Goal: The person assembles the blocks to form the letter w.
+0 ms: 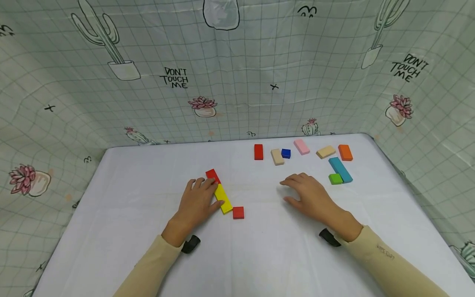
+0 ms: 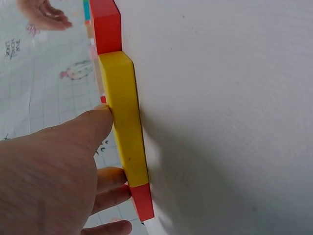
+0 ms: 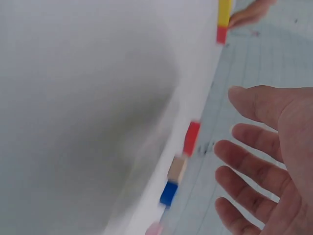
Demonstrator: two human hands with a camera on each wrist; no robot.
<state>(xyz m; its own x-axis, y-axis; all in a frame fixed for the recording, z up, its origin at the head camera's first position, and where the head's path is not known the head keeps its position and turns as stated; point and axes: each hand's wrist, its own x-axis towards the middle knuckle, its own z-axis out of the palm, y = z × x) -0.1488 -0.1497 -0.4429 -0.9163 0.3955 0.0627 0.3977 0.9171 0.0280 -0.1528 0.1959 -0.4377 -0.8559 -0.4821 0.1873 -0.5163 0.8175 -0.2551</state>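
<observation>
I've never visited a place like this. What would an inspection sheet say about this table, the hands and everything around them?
Surface: white tabletop; small dark specks in the left wrist view.
Job's things: long yellow rectangular block, red rectangular block at its far end, small red square block by its near end.
Clutter: right of centre, red oblong block, cream oblong block, small blue block, pink oblong block, second cream oblong block, orange oblong block, long turquoise block, small green block.
Left grip: left hand, thumb against the yellow block.
Right grip: right hand, fingers extended, holding nothing.
Cables: nothing seen.
Surroundings: pale gridded fabric with cactus drawings, behind and beside the tabletop.
</observation>
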